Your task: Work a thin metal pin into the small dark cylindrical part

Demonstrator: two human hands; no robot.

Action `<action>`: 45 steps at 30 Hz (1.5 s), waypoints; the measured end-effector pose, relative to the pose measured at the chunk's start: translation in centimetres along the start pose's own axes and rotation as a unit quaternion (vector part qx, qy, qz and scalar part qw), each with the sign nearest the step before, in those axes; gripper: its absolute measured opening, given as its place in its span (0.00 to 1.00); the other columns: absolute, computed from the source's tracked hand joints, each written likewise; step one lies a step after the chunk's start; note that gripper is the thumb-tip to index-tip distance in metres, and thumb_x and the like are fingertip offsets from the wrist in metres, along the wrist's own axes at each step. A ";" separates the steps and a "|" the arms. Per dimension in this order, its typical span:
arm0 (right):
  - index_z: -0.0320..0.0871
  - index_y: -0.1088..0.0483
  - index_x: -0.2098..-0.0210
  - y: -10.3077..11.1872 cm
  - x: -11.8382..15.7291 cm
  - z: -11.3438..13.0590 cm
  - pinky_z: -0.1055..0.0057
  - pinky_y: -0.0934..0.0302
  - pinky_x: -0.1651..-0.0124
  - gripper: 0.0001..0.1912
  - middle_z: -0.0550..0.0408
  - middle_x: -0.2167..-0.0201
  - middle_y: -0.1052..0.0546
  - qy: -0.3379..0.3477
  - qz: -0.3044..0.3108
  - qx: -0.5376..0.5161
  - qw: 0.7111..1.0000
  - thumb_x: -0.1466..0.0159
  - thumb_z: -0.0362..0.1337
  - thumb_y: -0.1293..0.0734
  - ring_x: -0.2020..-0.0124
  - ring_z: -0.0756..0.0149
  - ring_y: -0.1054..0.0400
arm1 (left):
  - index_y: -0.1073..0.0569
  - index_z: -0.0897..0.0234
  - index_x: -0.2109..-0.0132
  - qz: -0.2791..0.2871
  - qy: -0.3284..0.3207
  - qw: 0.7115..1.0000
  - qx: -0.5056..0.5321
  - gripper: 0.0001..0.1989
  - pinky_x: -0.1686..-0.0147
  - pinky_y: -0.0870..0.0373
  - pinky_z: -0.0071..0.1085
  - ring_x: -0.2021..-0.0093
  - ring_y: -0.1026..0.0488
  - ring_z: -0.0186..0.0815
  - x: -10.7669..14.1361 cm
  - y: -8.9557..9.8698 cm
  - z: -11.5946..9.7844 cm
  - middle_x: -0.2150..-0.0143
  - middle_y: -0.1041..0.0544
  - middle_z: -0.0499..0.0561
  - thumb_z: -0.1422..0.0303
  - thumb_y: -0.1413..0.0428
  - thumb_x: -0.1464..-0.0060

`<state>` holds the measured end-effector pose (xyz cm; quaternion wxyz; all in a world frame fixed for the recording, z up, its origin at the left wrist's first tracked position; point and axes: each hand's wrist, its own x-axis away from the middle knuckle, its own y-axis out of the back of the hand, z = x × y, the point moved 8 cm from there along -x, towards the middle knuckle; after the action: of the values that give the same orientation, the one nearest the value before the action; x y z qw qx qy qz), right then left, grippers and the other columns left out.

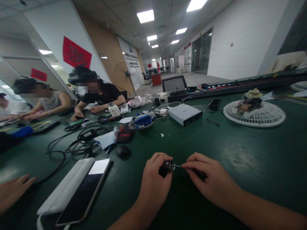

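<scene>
At the bottom of the frame, a little right of the middle, the person's two bare forearms come in from the lower edge. The left hand (154, 179) is closed around a small dark metal cylinder (169, 165), with the fingers wrapped on it, so it is gripping this piece firmly. The right hand (208, 180) pinches a thin metal shaft (177, 165) between thumb and fingers, and the tip of this shaft touches the open end of the cylinder. Both hands are above the green table mat (240, 143), in the lower middle of the picture.

At lower left lies a smartphone (80, 195) with a dark screen, and a white flip cover (67, 185) lies open beside it. At the left edge is the hand of another person (14, 191). Just above the phone there is a round black knob (122, 150), and to its left are coiled black cables (83, 140). Farther up, in the middle, sits a silver optical drive (185, 114). At right lies a round white fan guard (254, 116). In the upper left, two co-workers (100, 95) (54, 102) sit at the same table, working with their hands.
</scene>
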<state>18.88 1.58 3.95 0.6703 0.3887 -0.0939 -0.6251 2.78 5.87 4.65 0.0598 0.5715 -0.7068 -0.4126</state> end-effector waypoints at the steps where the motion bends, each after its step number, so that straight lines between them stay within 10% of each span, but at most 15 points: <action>1: 0.49 0.22 0.52 0.1 0.0 -0.2 0.68 0.33 0.62 0.16 0.55 0.58 0.25 -0.012 -0.005 0.007 1.000 0.32 0.30 0.39 0.62 0.68 0.28 | 0.25 0.57 0.57 0.001 0.000 1.000 -0.001 0.18 0.55 0.31 0.39 0.55 0.27 0.39 0.0 0.0 0.1 0.56 0.24 0.47 0.83 0.43 0.51; 15: 0.49 0.22 0.52 0.1 -0.1 -0.2 0.65 0.34 0.59 0.17 0.54 0.58 0.24 -0.038 0.023 0.038 0.998 0.30 0.30 0.41 0.61 0.65 0.28 | 0.21 0.49 0.55 -0.004 -0.045 0.993 -0.105 0.20 0.45 0.43 0.52 0.51 0.25 0.43 0.0 0.2 -1.3 0.53 0.19 0.44 0.81 0.39 0.50; 36: 0.45 0.27 0.66 -1.6 0.4 1.3 0.68 0.47 0.70 0.06 0.56 0.72 0.24 0.013 0.130 0.149 0.980 0.38 0.41 0.30 0.71 0.64 0.33 | 0.30 0.59 0.45 -0.045 0.062 0.997 -0.017 0.16 0.47 0.30 0.47 0.48 0.27 0.43 -0.2 0.8 0.6 0.48 0.25 0.53 0.71 0.44 0.40; 45: 0.47 0.27 0.65 -0.9 -0.2 -0.9 0.71 0.41 0.70 0.05 0.61 0.70 0.24 -0.071 0.068 0.026 0.995 0.38 0.39 0.27 0.71 0.68 0.31 | 0.30 0.59 0.43 -0.025 0.065 0.998 0.002 0.17 0.47 0.29 0.43 0.47 0.26 0.41 -0.1 0.4 1.0 0.47 0.25 0.52 0.70 0.45 0.38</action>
<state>18.74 2.16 2.83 0.6922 0.3536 -0.1839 -0.6016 1.99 6.50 4.31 0.0940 0.6145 -0.6880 -0.3744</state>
